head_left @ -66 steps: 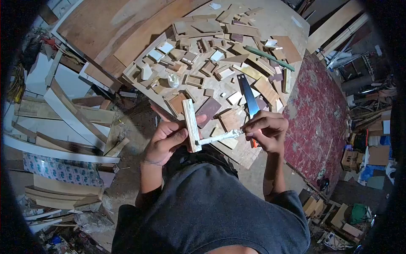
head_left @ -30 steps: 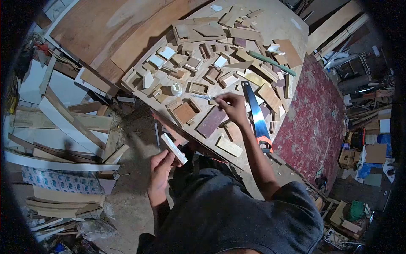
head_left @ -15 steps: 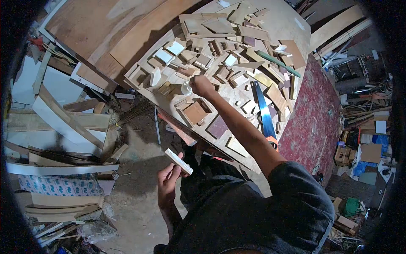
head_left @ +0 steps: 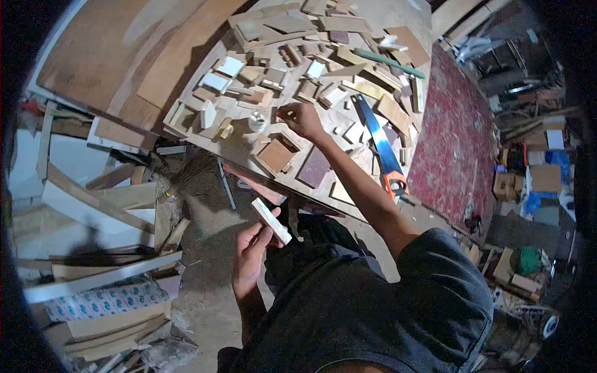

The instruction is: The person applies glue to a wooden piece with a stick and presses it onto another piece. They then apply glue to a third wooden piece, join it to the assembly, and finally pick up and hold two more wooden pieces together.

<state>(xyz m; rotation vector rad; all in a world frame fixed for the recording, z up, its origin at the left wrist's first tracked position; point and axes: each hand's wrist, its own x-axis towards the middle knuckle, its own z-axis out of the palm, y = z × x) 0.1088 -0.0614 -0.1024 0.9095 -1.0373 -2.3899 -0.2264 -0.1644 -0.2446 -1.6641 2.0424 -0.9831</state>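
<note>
As the right hand reaches: right hand (head_left: 305,119) sits just beside the small white pot (head_left: 257,120), pulled slightly back from it; fingers curled, a grip cannot be told.
Left hand: left hand (head_left: 252,252) clamps the white wood strip (head_left: 272,221), low and well apart from the right.
Right of reaching hand: handsaw (head_left: 378,144) among offcuts (head_left: 273,155).
Meaning: probably between dips, with the strip waiting.

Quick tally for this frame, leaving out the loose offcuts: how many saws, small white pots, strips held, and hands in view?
Saw: 1
White pot: 1
Strip, held: 1
Hands: 2, left hand on the strip, right hand by the white pot
Total: 5
</note>
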